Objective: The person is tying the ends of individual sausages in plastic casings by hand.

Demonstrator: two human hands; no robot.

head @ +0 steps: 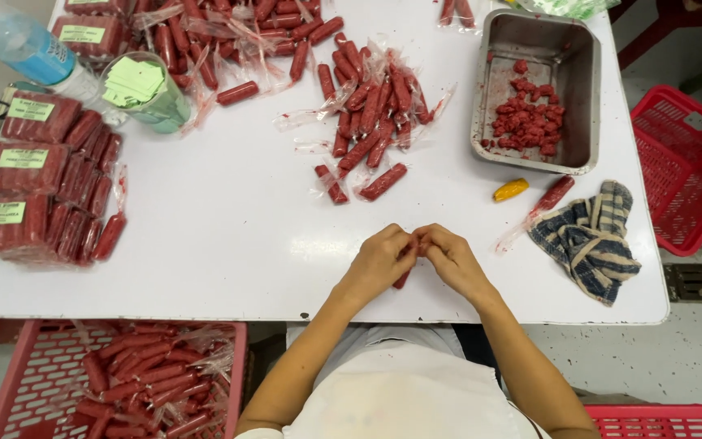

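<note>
Two bare hands meet near the front edge of the white tabletop (229,228). The left hand (379,260) and the right hand (451,258) touch at the fingertips, and both are closed around one small red sausage (401,280). Only its lower end peeks out under the left hand; the rest is hidden by the fingers. Further back, near the middle of the tabletop, lies a loose pile of red sausages (371,122) in clear wrappers, with two of them lying a bit apart at the near side of the pile. A bigger heap of wrapped sausages (229,36) spreads along the back edge. At the left edge sit flat sealed packs of sausages (38,183) with pale green labels, stacked side by side. Just behind them stands a clear cup (146,91) full of green paper slips, and a plastic bottle (30,49) with a blue label lies at the back left corner. Near the right back corner is a metal tray (574,97) with red meat bits (526,122) inside. In front of the tray lies a small yellow thing (510,190), and close to the right edge is a crumpled striped cloth (591,240). A red basket (34,382) with more sausages sits below the front left corner, and another red basket (688,167) stands off the right edge.
</note>
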